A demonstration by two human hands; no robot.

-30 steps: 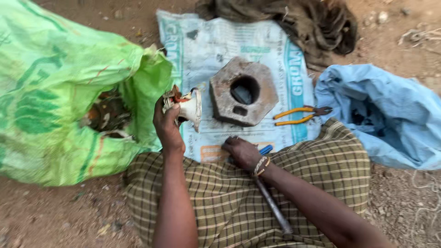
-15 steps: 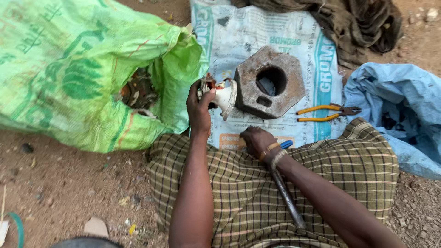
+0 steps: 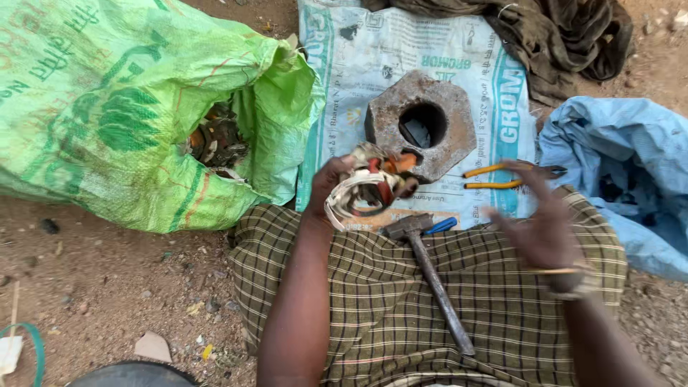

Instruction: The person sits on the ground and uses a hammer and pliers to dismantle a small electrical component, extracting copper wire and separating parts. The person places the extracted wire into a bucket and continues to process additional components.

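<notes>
Rusty hexagonal metal block (image 3: 421, 132) on printed white woven sack (image 3: 358, 64). Yellow-handled pliers (image 3: 502, 177) right of block. Steel hammer (image 3: 430, 269) on checked cloth lap (image 3: 373, 301). Green woven sack (image 3: 115, 107) left; blue plastic sack (image 3: 616, 165) right.

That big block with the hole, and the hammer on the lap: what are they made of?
The block looks like cast iron or steel: dull grey, rough, rust-brown patches. The hammer seems all metal: dark, worn head and a thin grey shaft, though the handle's material is uncertain.
</notes>
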